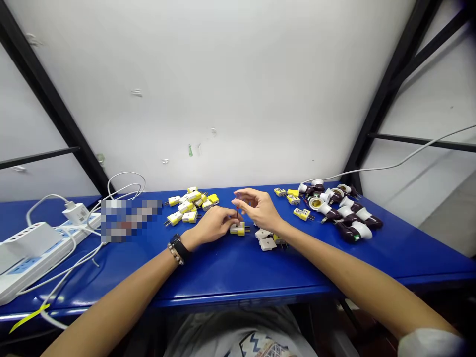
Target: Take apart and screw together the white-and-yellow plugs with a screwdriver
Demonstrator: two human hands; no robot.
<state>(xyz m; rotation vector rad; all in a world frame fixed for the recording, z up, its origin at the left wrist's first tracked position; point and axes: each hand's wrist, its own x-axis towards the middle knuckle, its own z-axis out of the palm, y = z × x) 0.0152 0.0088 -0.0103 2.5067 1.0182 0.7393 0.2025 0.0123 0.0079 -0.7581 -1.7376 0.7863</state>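
Note:
My left hand [213, 223] is closed on a white and yellow plug [238, 229] lying on the blue table, its metal pins pointing right. My right hand [263, 210] pinches the handle of a small screwdriver [237, 213], held upright with its thin shaft running down to the top of that plug. The contact at the tip is too small to make out. Beside my right wrist are several white plug covers [267, 243] and a partly hidden yellow plug piece [277, 239]. To the left of my hands sits a heap of white and yellow plugs [190, 206].
At the right lie several dark lamp holders with white rims [347, 213], and near them several opened yellow plugs [302, 213]. A white power strip [48, 255] with tangled cables [80, 255] occupies the left side. Behind the blue table [208, 277] stands a white wall panel.

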